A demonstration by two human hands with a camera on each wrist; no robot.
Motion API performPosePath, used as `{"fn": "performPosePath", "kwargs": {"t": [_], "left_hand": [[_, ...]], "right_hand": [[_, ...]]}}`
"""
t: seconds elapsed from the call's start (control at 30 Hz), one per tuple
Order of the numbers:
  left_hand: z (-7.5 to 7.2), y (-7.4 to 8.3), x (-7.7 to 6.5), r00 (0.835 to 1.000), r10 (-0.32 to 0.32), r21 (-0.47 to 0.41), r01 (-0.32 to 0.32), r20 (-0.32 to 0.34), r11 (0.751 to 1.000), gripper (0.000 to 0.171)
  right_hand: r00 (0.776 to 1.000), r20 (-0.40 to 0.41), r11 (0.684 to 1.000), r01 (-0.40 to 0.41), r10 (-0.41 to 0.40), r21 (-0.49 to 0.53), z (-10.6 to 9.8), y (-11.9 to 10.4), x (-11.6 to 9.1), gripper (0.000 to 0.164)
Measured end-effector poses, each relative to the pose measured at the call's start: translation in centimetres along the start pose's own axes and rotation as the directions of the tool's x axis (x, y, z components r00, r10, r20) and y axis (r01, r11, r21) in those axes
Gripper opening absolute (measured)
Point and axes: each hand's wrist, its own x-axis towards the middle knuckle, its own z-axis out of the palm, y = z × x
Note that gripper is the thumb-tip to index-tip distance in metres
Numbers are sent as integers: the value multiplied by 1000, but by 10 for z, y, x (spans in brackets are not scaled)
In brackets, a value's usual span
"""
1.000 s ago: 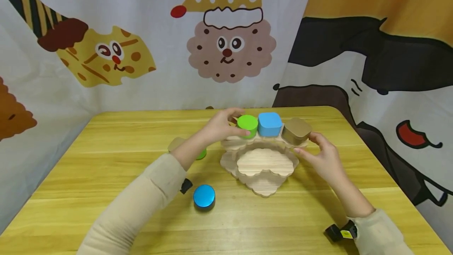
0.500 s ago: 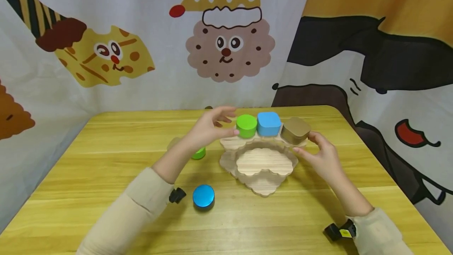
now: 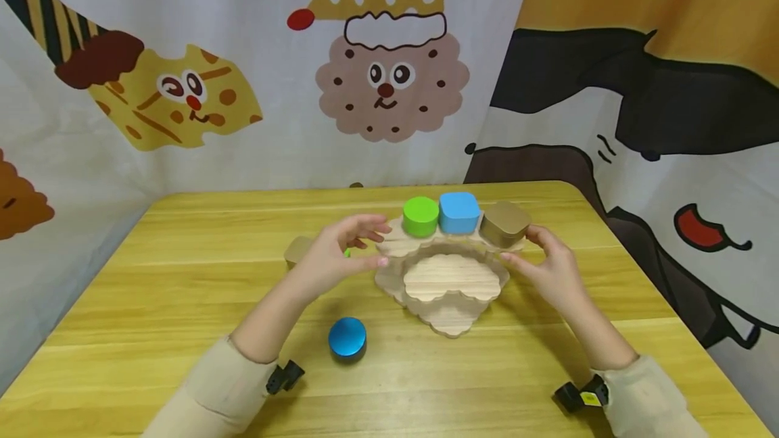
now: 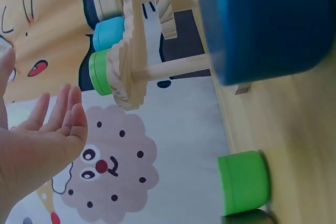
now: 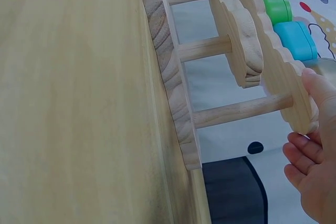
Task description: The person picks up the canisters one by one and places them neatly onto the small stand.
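Observation:
A tiered wooden stand (image 3: pixel 452 279) with scalloped shelves joined by dowels stands on the table. Along its top shelf sit a green round lidded tin (image 3: pixel 420 216), a blue squarish tin (image 3: pixel 459 213) and a gold-brown tin (image 3: pixel 505 224). My right hand (image 3: pixel 555 272) pinches the shelf's right end, thumb above and fingers below, as the right wrist view shows. Left of the stand, my left hand (image 3: pixel 337 249) holds nothing, its fingers spread and loosely bent near the shelf's left end. In the left wrist view its palm (image 4: pixel 39 148) faces up beside the green tin.
A blue round tin (image 3: pixel 347 336) stands on the table (image 3: pixel 462 391) in front of the stand. Behind my left forearm are a gold-brown tin (image 3: pixel 296 251) and another green tin (image 4: pixel 245 182), mostly hidden in the head view. A printed cartoon curtain (image 3: pixel 280 154) hangs behind the table.
My left hand has let go of the green tin on the top shelf and drawn back left and toward me. The right hand stays at the shelf's end.

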Motion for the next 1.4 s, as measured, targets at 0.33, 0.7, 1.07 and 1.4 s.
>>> {"fn": "performPosePath", "kwargs": {"t": [0.33,0.7,1.07,1.4], "left_hand": [[-3,-14,-36,999,-49,-68,49,-11,997,55],[-14,-34,-66,997,-38,-49,42,68,998,57],[-19,-59,-75,959,-127,28,124,255,992,65],[-18,-81,-84,922,-175,36,173,344,984,71]], "right_hand": [[1000,-1,1000,-1,1,2,-2,-1,0,54],[1000,7,1000,-16,16,-9,-1,-3,0,57],[1000,5,1000,1,-1,-1,-1,-2,1,55],[1000,6,1000,4,-4,-1,1,1,1,56]]}}
